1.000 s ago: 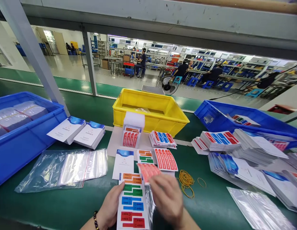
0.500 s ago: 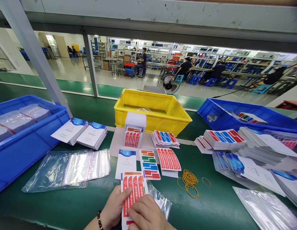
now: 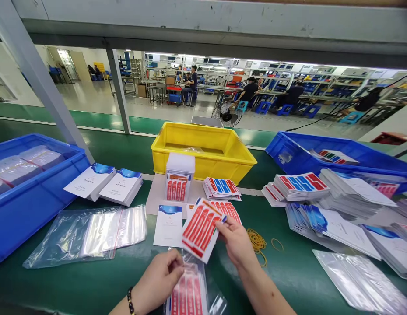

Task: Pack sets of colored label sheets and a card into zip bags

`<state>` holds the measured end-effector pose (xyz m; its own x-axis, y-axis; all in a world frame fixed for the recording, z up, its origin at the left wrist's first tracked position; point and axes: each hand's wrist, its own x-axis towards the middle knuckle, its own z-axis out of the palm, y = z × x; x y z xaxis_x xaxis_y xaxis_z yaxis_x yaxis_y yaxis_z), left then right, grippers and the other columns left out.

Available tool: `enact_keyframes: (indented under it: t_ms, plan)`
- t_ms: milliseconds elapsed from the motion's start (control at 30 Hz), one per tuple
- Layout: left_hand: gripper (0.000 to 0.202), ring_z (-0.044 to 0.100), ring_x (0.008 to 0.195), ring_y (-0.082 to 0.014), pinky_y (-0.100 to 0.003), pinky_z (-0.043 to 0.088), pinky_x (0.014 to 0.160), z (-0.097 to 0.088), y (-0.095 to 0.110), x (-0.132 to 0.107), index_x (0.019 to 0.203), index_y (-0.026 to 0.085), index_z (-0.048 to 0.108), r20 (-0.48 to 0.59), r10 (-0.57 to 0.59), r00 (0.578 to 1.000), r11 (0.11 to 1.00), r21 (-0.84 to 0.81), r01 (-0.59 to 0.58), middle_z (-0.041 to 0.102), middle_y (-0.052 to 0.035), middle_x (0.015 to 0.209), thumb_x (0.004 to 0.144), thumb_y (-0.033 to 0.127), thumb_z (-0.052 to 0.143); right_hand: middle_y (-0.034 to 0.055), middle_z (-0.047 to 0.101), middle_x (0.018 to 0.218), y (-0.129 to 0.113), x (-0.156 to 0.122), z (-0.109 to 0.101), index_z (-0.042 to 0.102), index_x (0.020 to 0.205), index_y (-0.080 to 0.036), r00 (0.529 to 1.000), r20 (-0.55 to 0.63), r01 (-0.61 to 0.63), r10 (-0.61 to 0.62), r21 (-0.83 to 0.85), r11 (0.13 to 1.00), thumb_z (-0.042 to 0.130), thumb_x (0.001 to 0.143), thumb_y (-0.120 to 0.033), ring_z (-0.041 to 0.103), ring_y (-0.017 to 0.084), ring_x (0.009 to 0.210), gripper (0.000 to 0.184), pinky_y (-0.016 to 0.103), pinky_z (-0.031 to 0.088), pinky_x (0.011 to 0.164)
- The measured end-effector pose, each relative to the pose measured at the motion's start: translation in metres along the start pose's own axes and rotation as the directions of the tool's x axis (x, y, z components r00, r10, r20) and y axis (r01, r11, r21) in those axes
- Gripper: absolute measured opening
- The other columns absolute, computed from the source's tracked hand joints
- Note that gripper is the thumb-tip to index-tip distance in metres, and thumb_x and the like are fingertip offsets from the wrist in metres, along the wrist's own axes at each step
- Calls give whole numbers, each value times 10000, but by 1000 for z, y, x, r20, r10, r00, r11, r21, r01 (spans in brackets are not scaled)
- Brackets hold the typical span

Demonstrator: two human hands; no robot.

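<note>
My right hand (image 3: 236, 238) pinches the upper right corner of a sticker sheet (image 3: 203, 229) with red strips, held tilted above the table. Closed at the top edge of a clear plastic bag (image 3: 203, 284), my left hand (image 3: 162, 280) wears a dark beaded bracelet. Red-striped sheets show through that bag, which lies close to me. Just beyond the hands is a white card with a blue top (image 3: 168, 225). Behind the held sheet, a pile of red sticker sheets (image 3: 229, 210) is partly covered. Rubber bands (image 3: 256, 241) lie right of my right hand.
A yellow bin (image 3: 203, 157) stands behind a packed stack (image 3: 179, 177). Blue bins (image 3: 39, 175) flank both sides. Booklet stacks (image 3: 121, 186) and empty clear bags (image 3: 114, 229) lie left; sticker piles (image 3: 300, 188) and more bags (image 3: 361, 280) lie right. A metal beam (image 3: 203, 26) crosses overhead.
Both hands were together on red sticker sheets; now they are apart. The right hand has moved up and right with a sheet, and the left is at a bag with red sheets inside.
</note>
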<state>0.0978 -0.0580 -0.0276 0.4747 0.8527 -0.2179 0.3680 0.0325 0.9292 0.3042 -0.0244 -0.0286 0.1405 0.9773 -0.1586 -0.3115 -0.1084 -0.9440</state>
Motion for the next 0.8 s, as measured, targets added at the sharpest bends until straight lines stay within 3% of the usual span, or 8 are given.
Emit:
enact_keyframes:
  t_ms: [67,133,233,433,500,633,800]
  plan:
    - [129,508,708,-157,-258,376,677,-4,5,4,695,170,615,23,52,998,970,236,-56,588,-9,699,746,156,498,13,665,687,-1,7,-3,575,872,-176,995,-91,39,-32,70,997,758,595,-392,602,157,537,396,250,469,485]
    - [163,514,763,-158,-254,370,721,-6,8,9,693,183,630,99,124,987,945,290,-148,595,-13,737,751,141,483,4,661,687,1,9,-2,557,873,-184,997,-63,42,-36,90,995,754,609,-378,602,153,539,383,236,460,464]
    - [195,520,745,-152,-245,381,716,-8,7,15,707,179,644,136,154,979,971,160,-175,595,-17,744,791,203,470,10,664,710,6,6,-1,547,861,-184,999,32,17,-19,49,999,728,648,-380,598,150,536,342,220,436,429]
    - [147,526,791,-171,-267,400,746,-6,-6,22,649,162,641,-3,105,994,986,-128,-104,518,-27,806,732,261,571,-3,655,697,6,5,-3,532,827,-193,993,115,4,1,-48,999,718,648,-414,599,145,568,340,231,452,501]
    - [133,523,797,-177,-273,398,747,-4,-9,24,648,164,637,-32,100,995,981,-162,-103,508,-26,795,723,258,580,-6,650,688,6,4,-3,514,854,-199,989,138,-34,43,-63,997,716,639,-439,606,158,577,380,251,460,523]
    - [137,505,756,-166,-270,390,712,-3,-12,24,631,162,615,-39,84,996,982,-164,-89,488,-18,770,724,255,579,-13,639,699,7,4,-4,437,1079,-222,987,145,-51,62,-80,995,695,663,-443,616,177,613,537,278,460,550]
    - [152,492,754,-158,-265,388,706,-4,-11,23,628,161,587,-8,160,987,975,-158,-159,477,-22,808,745,253,559,17,641,794,5,6,-9,429,1107,-219,977,207,-26,51,-126,992,650,716,-409,616,179,680,487,299,467,622]
